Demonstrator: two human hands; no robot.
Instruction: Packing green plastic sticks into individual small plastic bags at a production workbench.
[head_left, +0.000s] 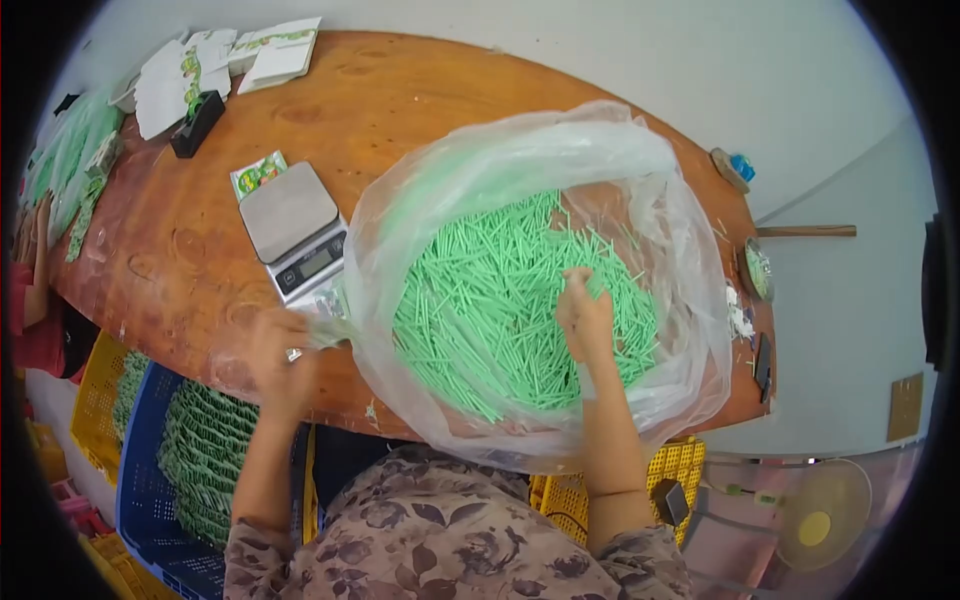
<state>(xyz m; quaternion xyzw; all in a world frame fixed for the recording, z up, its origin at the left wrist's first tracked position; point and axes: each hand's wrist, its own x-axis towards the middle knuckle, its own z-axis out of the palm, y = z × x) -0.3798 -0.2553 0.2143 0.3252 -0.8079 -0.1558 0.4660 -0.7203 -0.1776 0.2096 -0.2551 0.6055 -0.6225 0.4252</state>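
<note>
A large clear plastic bag (442, 161) lies wide open on the wooden table, with a heap of thin light-green sticks (487, 300) inside. My right hand (587, 315) is over the sticks inside the bag; its fingertips are near them, and whether it grips any is unclear. My left hand (281, 360), blurred, is left of the bag by the table's front edge, holding a small, partly see-through packet (328, 331) that is blurred too. Just beyond that hand stands a digital kitchen scale (291, 214) with a bare plate. A printed green-and-white packet (259, 174) lies behind the scale.
A black tape dispenser (198, 124) and stacked white printed cards (161, 94) stand back left. Below the table's left edge, a blue crate (142, 480) holds many green packets. A co-worker's arms (36, 262) are at far left. A bowl (756, 268) and black object (763, 367) lie right.
</note>
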